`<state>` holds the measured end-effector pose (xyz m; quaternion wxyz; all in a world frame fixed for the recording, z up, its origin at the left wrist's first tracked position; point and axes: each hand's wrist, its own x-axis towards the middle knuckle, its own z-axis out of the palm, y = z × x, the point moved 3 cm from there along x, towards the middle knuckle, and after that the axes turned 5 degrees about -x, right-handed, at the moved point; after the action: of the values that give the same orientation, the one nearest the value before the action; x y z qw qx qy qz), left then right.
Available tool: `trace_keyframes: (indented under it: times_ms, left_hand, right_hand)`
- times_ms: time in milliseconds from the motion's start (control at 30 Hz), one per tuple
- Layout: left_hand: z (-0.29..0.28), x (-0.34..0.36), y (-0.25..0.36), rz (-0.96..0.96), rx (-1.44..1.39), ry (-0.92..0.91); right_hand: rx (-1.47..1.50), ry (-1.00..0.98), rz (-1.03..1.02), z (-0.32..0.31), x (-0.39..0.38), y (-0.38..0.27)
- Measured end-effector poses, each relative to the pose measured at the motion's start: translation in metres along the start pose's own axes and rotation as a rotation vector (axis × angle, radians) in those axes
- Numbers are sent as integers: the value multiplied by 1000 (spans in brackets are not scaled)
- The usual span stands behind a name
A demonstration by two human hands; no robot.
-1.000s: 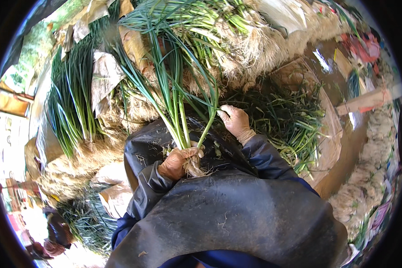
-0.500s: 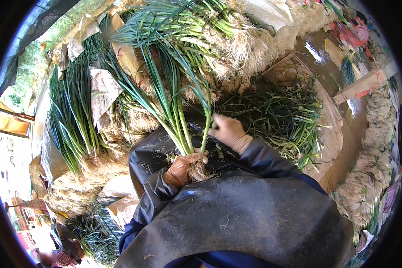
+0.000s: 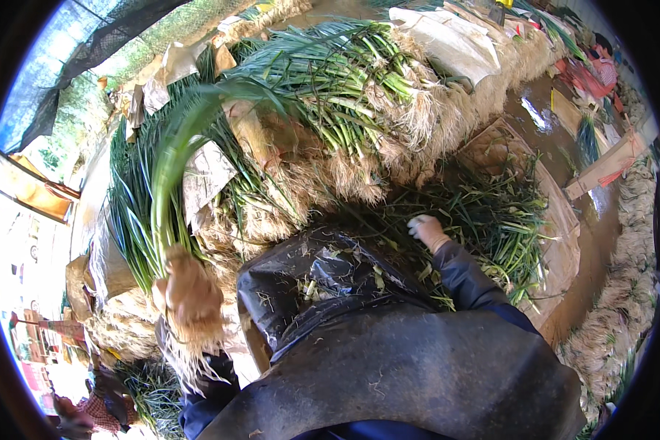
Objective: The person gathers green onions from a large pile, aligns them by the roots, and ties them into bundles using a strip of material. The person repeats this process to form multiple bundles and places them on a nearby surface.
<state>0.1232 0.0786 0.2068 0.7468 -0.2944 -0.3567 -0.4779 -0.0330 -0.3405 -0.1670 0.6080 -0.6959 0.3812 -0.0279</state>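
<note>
My left hand (image 3: 187, 290), smeared by motion, is closed round a bunch of green onions (image 3: 165, 194) on the left. Their leaves rise and bend to the right at the top, and the pale roots hang below my fist. Behind them stands a row of green onions (image 3: 128, 198) with the roots downward. My right hand (image 3: 427, 231) is over the near side of a heap of torn leaves (image 3: 491, 220), its fingers curled in. Whether anything is inside those fingers is hidden.
A large pile of green onions (image 3: 352, 95) with roots toward me lies across the back. Black plastic sheeting (image 3: 293, 279) with scraps covers my lap. A wooden beam (image 3: 609, 165) juts in at the right, near wet brown floor (image 3: 546, 114). Another person (image 3: 99, 400) is at the lower left.
My left hand has carried the green onions from over my lap to the left. My right hand has moved away from the stalks, rightward toward the leaf heap. The view has shifted slightly.
</note>
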Motion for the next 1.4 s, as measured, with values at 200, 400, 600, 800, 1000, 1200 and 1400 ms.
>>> trace_keyframes:
  times_ms: [200,400,600,800,1000,1200,1400]
  left_hand:
    - [-131,-52,12,-294,598,1198]
    - [-220,-145,-20,-224,537,1358]
    - [-204,-138,-33,-69,735,1417]
    - [-206,-145,-69,-162,775,1601]
    - [-194,-133,-83,-165,976,1549]
    - [-189,-132,-87,-185,1083,1507]
    - [-190,-137,-97,-255,885,1457]
  right_hand:
    - [-378,339,-797,99,-18,-171]
    - [-588,487,-597,120,35,-224]
    - [-243,-27,-962,123,-62,-182]
    - [-56,-64,-792,114,-119,-152]
    - [-481,-61,-529,129,-33,-196]
    - [115,-439,-143,122,-65,-192]
    - [207,-37,-693,94,-104,-172]
